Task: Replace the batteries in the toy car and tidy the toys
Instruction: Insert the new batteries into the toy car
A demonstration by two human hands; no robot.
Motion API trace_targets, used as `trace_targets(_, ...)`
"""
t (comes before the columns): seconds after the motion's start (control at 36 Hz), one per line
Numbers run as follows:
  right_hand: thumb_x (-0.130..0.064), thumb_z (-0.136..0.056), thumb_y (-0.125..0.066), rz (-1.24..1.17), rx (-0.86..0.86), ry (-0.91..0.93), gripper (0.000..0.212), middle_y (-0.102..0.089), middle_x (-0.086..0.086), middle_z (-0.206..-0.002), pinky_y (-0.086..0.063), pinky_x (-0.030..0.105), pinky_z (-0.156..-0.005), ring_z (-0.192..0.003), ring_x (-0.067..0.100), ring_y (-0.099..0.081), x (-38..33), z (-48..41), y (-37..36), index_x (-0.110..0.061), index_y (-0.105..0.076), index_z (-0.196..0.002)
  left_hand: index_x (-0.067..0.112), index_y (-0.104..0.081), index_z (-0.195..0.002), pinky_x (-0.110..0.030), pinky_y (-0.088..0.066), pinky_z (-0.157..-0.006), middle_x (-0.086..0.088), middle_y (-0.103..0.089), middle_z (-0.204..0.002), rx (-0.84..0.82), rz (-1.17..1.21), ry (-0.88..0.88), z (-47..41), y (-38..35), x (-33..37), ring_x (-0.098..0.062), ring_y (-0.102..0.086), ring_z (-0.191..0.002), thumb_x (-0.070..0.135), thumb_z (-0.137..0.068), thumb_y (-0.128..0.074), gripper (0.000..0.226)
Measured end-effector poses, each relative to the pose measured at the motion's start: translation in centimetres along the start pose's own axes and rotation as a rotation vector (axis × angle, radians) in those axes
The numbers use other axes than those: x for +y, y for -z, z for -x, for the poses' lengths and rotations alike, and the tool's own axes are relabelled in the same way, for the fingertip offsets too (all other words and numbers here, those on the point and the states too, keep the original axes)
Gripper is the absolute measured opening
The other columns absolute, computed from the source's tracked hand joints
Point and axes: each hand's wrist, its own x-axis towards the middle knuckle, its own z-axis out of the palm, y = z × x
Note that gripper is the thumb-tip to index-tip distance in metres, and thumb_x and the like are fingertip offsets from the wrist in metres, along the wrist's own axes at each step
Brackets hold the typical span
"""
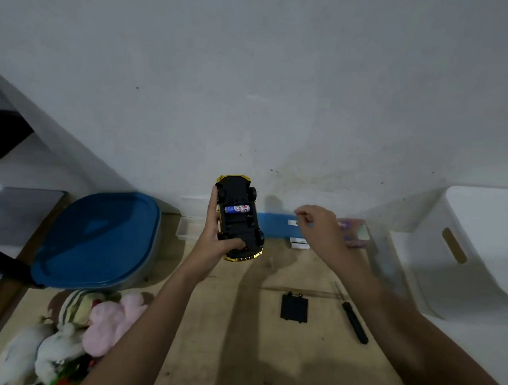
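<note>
Left grip wraps toy car, belly-up above desk, 1 battery in its open bay; light, rigid plastic, judged best held by flanks. Right grip blurred beside 2 loose batteries; whether it holds anything cannot be told. Cover and screwdriver lie nearer, right of open mid-desk; tub and bin hem both sides.

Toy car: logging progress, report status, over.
Left hand grips upturned yellow toy car. One blue-white battery seated. Right hand near white batteries, grip unclear. Nothing blocking.

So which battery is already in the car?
The blue-and-white battery, lying in the open slot of the upturned car; the two white batteries lie on the table.
</note>
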Motion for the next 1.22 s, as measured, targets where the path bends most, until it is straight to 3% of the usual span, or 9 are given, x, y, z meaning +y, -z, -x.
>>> trace_targets(0.17, 0.001, -0.088, -0.046, 0.347, -0.436, -0.131, 0.036, -0.055, 0.012, -0.128, -0.036, 0.025, -0.098, -0.116, 0.024, -0.052, 5.7, 2.1, -2.8, -0.006, -0.058, -0.122, 0.063, -0.012, -0.136, -0.04, -0.049, -0.093, 0.009, -0.044, -0.141, 0.063, 0.006, 0.057, -1.2, 2.1, -1.9, -0.021, -0.057, -0.118, -0.006, -0.065, -0.06, 0.11)
trace_targets(0.47, 0.004, -0.089, -0.044, 0.639, -0.438, -0.039, 0.046, -0.039, 0.015, -0.134, -0.045, 0.034, -0.088, -0.113, 0.027, -0.05, 6.9, 1.3, -5.9, -0.007, -0.04, -0.133, 0.059, -0.012, -0.139, -0.042, -0.05, -0.091, 0.008, -0.046, -0.139, 0.071, 0.023, 0.108, -2.1, 1.9, -3.3, -0.024, -0.059, -0.116, -0.008, -0.064, -0.061, 0.112)
trace_targets(0.58, -0.013, -0.081, -0.065, 0.916, -0.325, 0.121, 0.036, -0.056, 0.011, -0.121, -0.054, 0.031, -0.073, -0.102, 0.022, -0.06, 6.5, 2.6, -5.2, -0.016, -0.06, -0.117, 0.06, -0.013, -0.137, -0.038, -0.052, -0.087, 0.008, -0.045, -0.139, 0.064, 0.018, 0.093, -1.8, 1.2, -2.7, -0.022, -0.06, -0.114, -0.007, -0.064, -0.061, 0.111)
trace_targets(0.64, -0.016, -0.086, -0.06, 0.949, -0.324, 0.167, 0.034, -0.052, 0.01, -0.124, -0.049, 0.034, -0.082, -0.111, 0.024, -0.054, 6.5, 3.2, -5.1, -0.017, -0.055, -0.119, 0.061, -0.013, -0.136, -0.036, -0.053, -0.086, 0.007, -0.045, -0.138, 0.062, 0.022, 0.083, -1.4, 1.2, -2.6, -0.021, -0.06, -0.114, -0.008, -0.064, -0.061, 0.111)
trace_targets(0.75, -0.008, -0.092, -0.043, 0.77, -0.294, 0.132, 0.034, -0.05, 0.007, -0.129, -0.037, 0.033, -0.093, -0.118, 0.024, -0.044, 5.9, 4.0, -5.2, -0.014, -0.043, -0.126, 0.062, -0.015, -0.135, -0.035, -0.054, -0.085, 0.005, -0.045, -0.137, 0.05, 0.015, 0.066, -0.2, 1.1, -2.5, -0.021, -0.061, -0.112, -0.009, -0.063, -0.06, 0.11)
trace_targets(0.86, -0.014, -0.097, -0.042, 0.051, -0.149, -0.029, 0.006, -0.054, 0.005, -0.098, -0.04, 0.023, -0.069, -0.09, 0.024, -0.056, 3.6, 3.9, -4.8, -0.016, -0.048, -0.098, 0.055, -0.012, -0.14, -0.034, -0.054, -0.086, 0.004, -0.045, -0.137, 0.019, 0.006, 0.055, 0.9, 1.2, -2.3, -0.019, -0.061, -0.112, -0.009, -0.065, -0.059, 0.11)
trace_targets(0.94, -0.012, -0.092, -0.054, -0.275, -0.066, -0.066, 0.006, -0.052, 0.0, -0.095, -0.053, 0.039, -0.076, -0.088, 0.027, -0.06, 0.2, 3.7, -3.7, -0.015, -0.054, -0.097, 0.051, -0.009, -0.141, -0.029, -0.055, -0.083, 0.009, -0.047, -0.134, -0.013, 0.002, 0.044, 1.6, 1.1, -1.9, -0.012, -0.064, -0.106, -0.021, -0.073, -0.056, 0.11)
trace_targets(1.11, -0.01, -0.079, -0.072, -0.397, 0.065, 0.053, 0.008, -0.062, 0.005, -0.089, -0.049, 0.014, -0.07, -0.077, 0.006, -0.058, -6.5, 3.9, -2.4, -0.013, -0.068, -0.086, 0.047, -0.004, -0.145, -0.025, -0.054, -0.075, 0.007, -0.039, -0.141, -0.081, -0.033, 0.024, 2.7, 1.0, -0.6, -0.005, -0.063, -0.102, -0.021, -0.077, -0.056, 0.109)
trace_targets(1.22, -0.009, -0.073, -0.076, -0.349, -0.033, 0.142, 0.02, -0.062, -0.002, -0.088, -0.054, 0.026, -0.07, -0.082, 0.015, -0.061, -9.0, 4.5, -2.4, -0.014, -0.066, -0.09, 0.051, -0.007, -0.142, -0.026, -0.054, -0.079, 0.008, -0.037, -0.143, -0.114, -0.015, 0.003, 3.0, 1.3, -0.1, 0.0, -0.061, -0.105, -0.022, -0.076, -0.055, 0.109)
